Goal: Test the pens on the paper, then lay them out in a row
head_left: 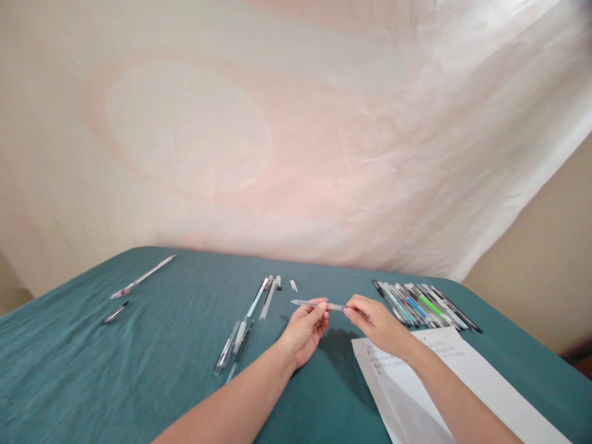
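Between my two hands a slim translucent pen (333, 306) is held level above the table, its pointed tip to the left. My left hand (305, 330) pinches it near the middle with thumb and fingers. At its right end, my right hand (374, 320) is closed on it. To the left of my hands lie loose pen parts: a clear barrel (268, 300), a light blue-white pen (257, 298), a clear cap (226, 349), a white grip piece (240, 337) and a dark-tipped refill (241, 350). A small white cap (293, 285) sits behind my left hand.
A row of several pens (425, 305) lies at the right, some with blue and green barrels. Printed white paper sheets (467, 376) lie under my right forearm. At the left are a long clear pen (143, 277) and a short dark piece (115, 312) on the green tablecloth (139, 382).
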Available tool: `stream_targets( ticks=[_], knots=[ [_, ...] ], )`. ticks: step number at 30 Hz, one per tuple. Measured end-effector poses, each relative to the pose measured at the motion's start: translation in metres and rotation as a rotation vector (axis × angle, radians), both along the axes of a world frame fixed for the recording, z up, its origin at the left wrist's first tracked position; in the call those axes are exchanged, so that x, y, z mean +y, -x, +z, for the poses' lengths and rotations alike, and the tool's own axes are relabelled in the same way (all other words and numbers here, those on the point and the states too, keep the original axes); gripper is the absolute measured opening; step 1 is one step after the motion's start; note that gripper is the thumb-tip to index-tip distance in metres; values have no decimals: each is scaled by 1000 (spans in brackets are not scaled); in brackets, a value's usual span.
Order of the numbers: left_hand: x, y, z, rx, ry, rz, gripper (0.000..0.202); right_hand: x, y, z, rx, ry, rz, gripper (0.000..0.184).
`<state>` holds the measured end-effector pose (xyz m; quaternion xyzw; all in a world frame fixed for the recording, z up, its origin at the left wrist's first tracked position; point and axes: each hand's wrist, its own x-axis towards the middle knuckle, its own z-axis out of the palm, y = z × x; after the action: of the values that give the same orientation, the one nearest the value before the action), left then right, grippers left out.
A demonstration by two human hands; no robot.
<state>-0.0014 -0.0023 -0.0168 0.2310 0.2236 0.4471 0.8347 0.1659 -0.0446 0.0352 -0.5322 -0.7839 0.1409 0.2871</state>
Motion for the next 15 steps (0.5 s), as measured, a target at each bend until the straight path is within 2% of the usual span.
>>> stream_targets(
  ticks=[3,9,12,15],
  knots=[
    [-1,0,0,9,-10,-3,17,0,1,-2,-3,40,8,38],
    [0,0,0,2,-9,3,17,-1,0,-1,68,89,-22,25],
    [0,0,1,10,-8,1,17,0,0,-3,87,79,-13,28],
    [0,0,1,12,-6,2,17,1,2,-7,195,188,-2,35]
  ],
)
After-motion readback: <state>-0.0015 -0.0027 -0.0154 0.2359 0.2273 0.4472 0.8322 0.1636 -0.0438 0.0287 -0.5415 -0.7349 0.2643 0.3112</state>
